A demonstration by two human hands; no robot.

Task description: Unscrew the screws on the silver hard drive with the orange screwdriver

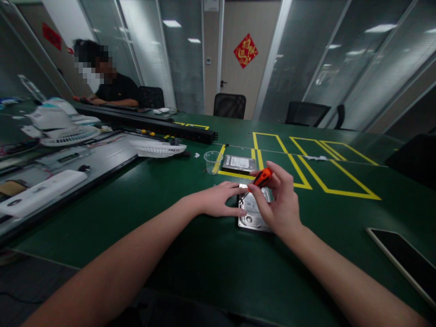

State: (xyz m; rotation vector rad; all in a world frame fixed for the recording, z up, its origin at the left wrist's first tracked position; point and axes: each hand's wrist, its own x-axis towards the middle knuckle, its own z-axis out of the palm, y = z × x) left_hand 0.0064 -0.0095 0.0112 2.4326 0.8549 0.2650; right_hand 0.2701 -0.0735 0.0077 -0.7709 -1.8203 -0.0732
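A silver hard drive [250,206] lies flat on the green table. My left hand [220,200] reaches it from the left, its thumb and index finger stretched apart and resting on the drive's left side. In my right hand [282,200] is an orange and black screwdriver [262,178], pinched between the fingers and tilted over the drive. Its shaft points down and left toward the drive's upper left part; whether the tip touches a screw is too small to tell. My right hand covers the drive's right side.
Behind the drive are a second hard drive [239,163] and a clear plastic cup [213,162]. A phone [405,259] lies at the right. Fan parts [158,147], a long black bar [153,125] and a large panel [98,156] fill the left. Across the table sits a person [116,88].
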